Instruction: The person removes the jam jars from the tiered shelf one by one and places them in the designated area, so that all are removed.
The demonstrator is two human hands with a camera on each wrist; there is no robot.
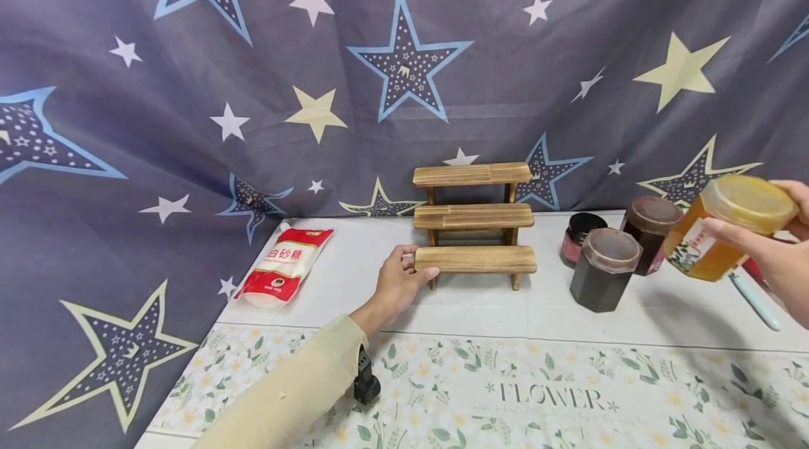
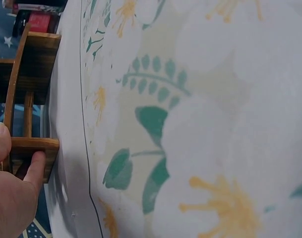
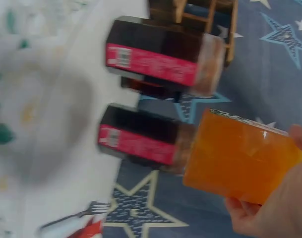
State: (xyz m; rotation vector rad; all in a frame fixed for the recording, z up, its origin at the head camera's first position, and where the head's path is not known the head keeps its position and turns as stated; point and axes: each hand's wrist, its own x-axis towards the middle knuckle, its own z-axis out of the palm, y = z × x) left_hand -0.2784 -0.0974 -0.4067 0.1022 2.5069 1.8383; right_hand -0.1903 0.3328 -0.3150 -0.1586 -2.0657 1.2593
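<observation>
At the left end of a three-tier wooden stand (image 1: 475,259), my left hand (image 1: 397,285) grips the lowest shelf between thumb and fingers, also seen in the left wrist view. My right hand (image 1: 774,249) holds a jar of amber honey (image 1: 701,252) with a yellowish lid, tilted and raised above the tabletop. Below and left of it stand two tall dark jars, the nearer jar (image 1: 604,273) and the farther jar (image 1: 647,224), with a small black-lidded jar (image 1: 578,231) beside them. Pink labels show on the tall jars in the right wrist view.
A red-and-white bag of sugar (image 1: 287,263) lies left of the stand. At the right, a fork (image 3: 79,216) with a pale handle (image 1: 755,300) lies near something red. A star-patterned curtain (image 1: 354,154) hangs behind the table, which has a floral cloth (image 1: 537,365) along its front.
</observation>
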